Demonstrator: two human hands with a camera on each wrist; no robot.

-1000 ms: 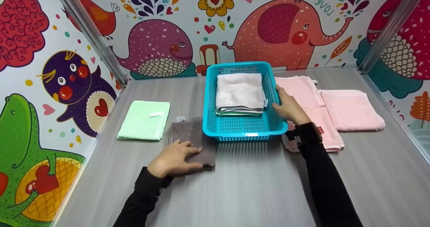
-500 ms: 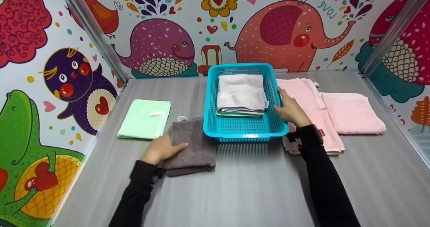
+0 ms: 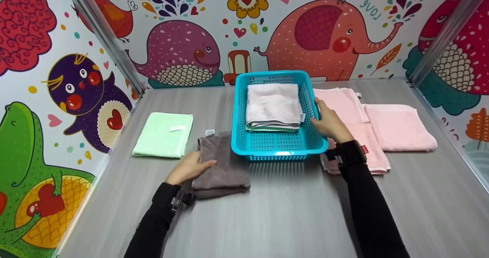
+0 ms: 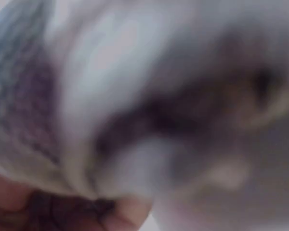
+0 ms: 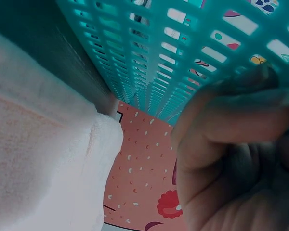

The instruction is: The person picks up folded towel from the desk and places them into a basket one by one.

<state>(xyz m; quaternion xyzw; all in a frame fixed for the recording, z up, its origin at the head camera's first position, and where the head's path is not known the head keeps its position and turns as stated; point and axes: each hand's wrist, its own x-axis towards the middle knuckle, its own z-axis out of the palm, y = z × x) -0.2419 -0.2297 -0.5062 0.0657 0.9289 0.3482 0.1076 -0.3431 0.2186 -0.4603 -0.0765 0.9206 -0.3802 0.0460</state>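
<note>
- So, left hand pinches brown towel by its left edge, thumb on top, other fingers hidden beneath. Towel is near-left of basket, which hides its far right corner.
- Right hand has fingers curled on basket's right rim; hand and wrist block part of the pink towels.
- White towel in basket tops a stack; only edges show below.
- Left wrist view: mostly blur.
- White tags on brown, white and green towels, red tag on near pink one: text unreadable.
- Far wall, right: "LOVE", mirrored.
</note>
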